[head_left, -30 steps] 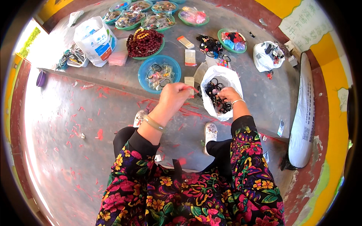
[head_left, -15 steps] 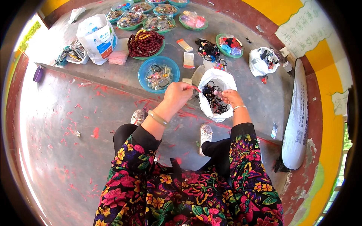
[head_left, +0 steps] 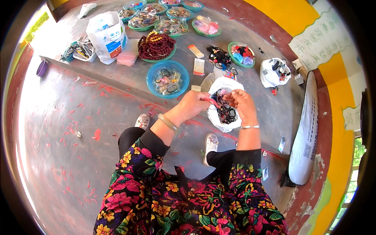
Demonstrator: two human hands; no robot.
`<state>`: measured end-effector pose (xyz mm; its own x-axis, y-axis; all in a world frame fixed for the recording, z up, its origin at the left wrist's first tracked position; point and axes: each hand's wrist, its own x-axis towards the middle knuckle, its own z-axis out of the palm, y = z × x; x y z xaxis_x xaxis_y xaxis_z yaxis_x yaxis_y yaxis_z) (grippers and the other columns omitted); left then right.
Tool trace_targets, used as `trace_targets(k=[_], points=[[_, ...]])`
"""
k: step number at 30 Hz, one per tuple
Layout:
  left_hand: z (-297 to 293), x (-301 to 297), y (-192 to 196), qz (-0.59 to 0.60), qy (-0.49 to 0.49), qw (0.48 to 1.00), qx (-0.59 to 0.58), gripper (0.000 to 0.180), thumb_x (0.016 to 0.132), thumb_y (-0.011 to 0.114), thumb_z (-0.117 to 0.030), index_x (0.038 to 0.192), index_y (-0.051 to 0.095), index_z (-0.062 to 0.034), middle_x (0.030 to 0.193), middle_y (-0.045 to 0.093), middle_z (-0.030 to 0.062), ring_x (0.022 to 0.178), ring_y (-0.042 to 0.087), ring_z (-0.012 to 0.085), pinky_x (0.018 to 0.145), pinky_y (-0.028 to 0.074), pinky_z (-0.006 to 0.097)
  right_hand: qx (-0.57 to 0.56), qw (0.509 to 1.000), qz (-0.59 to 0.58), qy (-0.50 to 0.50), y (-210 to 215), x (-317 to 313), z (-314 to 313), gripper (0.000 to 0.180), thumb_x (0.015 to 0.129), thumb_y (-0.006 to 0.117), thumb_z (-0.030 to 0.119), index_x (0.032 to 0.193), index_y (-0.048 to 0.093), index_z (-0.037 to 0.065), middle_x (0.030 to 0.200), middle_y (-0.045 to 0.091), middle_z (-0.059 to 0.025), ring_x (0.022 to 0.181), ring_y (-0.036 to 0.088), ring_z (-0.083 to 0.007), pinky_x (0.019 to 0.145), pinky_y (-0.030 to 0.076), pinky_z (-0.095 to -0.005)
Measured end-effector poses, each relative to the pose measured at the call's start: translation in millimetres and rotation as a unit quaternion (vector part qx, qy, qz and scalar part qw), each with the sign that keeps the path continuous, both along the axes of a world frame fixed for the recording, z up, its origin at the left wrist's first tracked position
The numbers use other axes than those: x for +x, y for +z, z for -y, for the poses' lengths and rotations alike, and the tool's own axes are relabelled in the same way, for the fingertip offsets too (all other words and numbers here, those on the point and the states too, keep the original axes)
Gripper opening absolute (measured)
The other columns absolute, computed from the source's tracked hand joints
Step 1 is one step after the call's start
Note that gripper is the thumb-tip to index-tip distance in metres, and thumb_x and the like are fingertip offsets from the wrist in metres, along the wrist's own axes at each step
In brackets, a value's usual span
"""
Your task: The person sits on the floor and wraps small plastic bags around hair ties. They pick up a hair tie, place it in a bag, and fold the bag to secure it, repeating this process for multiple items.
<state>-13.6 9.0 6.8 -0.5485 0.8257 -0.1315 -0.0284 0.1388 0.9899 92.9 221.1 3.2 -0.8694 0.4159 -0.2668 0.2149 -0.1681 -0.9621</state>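
Over the white bag (head_left: 214, 120) of black bands (head_left: 227, 116), the left hand (head_left: 192, 103) pinches a red strip (head_left: 212, 102) and the right hand (head_left: 245, 105) seems to pinch a small pinkish piece (head_left: 225, 94), its details unclear. Bringing both close looks like the step in hand; the next move calls for steady, fine fingerwork.

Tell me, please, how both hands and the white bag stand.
Left hand pinching a red strip. Right hand over the white bag, grip unclear. Bag open, black bands inside; hands partly blocking the view.
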Motion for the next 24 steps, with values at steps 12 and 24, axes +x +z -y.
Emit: trace_targets(k=[12,24], points=[[5,3,2,0.254,-0.042,0.961,0.105,0.019,0.082,0.059,-0.009,0.099,0.065,-0.0004,0.09,0.065,0.0045,0.074,0.059,0.011,0.065,0.043,0.021,-0.071,0.983,-0.024,0.167,13,-8,19,0.014,0.085,0.058,0.022,0.087,0.057,0.009,0.078,0.061,-0.0005,0.071,0.056,-0.0078,0.063,0.041,-0.0202],[13,-2,19,0.218,-0.024,0.976,0.002,0.016,0.083,0.059,-0.009,0.096,0.065,-0.0003,0.087,0.064,0.0055,0.071,0.059,0.0092,0.06,0.044,0.019,0.226,0.927,-0.039,0.296,20,-14,45,0.058,0.066,0.063,0.002,0.122,0.048,0.009,0.109,0.058,-0.0056,0.106,0.054,-0.0166,0.093,0.039,-0.0305]])
